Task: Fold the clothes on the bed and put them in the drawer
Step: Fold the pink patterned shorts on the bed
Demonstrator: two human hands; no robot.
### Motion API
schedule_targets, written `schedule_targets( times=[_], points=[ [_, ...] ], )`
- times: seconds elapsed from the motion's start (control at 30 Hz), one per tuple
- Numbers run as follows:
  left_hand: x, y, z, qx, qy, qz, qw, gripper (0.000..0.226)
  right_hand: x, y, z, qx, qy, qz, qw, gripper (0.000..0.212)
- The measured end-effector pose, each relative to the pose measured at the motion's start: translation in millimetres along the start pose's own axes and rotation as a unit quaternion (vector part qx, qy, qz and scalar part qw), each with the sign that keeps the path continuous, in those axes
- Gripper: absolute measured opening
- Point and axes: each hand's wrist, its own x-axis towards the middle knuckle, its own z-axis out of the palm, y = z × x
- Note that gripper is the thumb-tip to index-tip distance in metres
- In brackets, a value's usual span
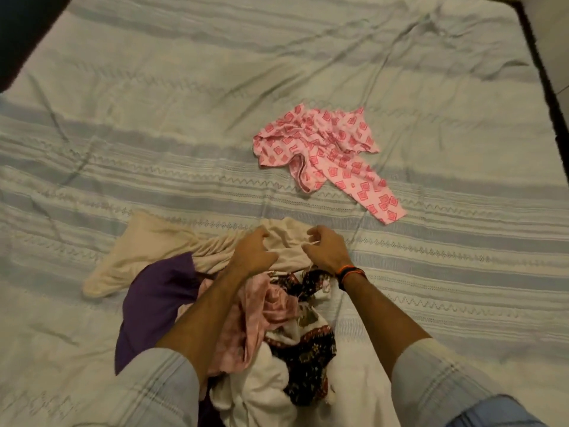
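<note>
A cream garment (147,245) lies spread at the near middle of the bed (184,118). My left hand (255,252) and my right hand (326,249) both pinch its far edge, close together. Under my forearms sits a heap of clothes: a purple piece (154,303), a pale pink one (271,306), a dark floral one (308,355) and a white one (255,392). A pink garment with red squares (323,149) lies crumpled further out, to the right of centre. No drawer is in view.
The bed carries a pale bedspread with blue-grey stripes. Dark floor shows past the bed's far left corner (21,29) and along its right edge (551,72).
</note>
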Motion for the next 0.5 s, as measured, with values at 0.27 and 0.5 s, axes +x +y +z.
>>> schedule_targets(
  times=[0.27,0.5],
  points=[
    [113,1,17,0.087,-0.013,0.017,0.996,0.052,125,9,-15,-0.138,-0.035,-0.04,0.989,0.052],
    [161,-24,28,0.151,-0.054,0.038,0.986,0.042,191,16,5,-0.253,-0.105,-0.048,0.96,0.062]
  ],
)
